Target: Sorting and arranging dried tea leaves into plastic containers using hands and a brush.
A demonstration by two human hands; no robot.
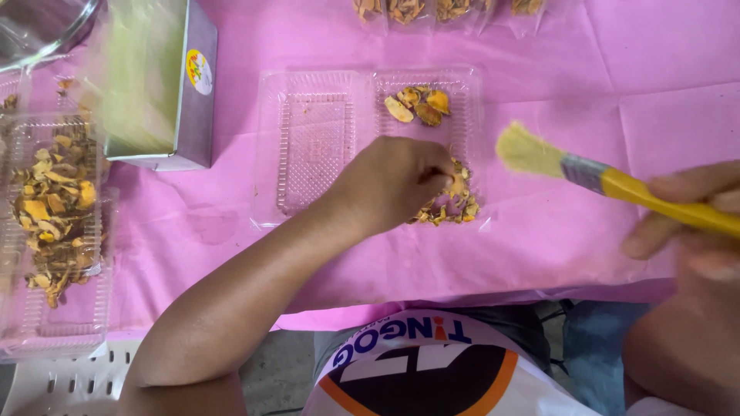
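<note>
While left hand [393,185] pinches dried slices [451,202] in clear tray [370,81], fingers together; right hand [694,223] clamped around yellow brush [586,173]; next likely brushing, needing steady aim.

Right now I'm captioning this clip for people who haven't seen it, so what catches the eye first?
The bright pink tablecloth fills the view. At centre, the left hand pinches dried yellow-orange slices in the right half of a clear plastic clamshell tray. At right, the right hand holds a yellow-handled paintbrush, its pale bristles beside the tray.
</note>
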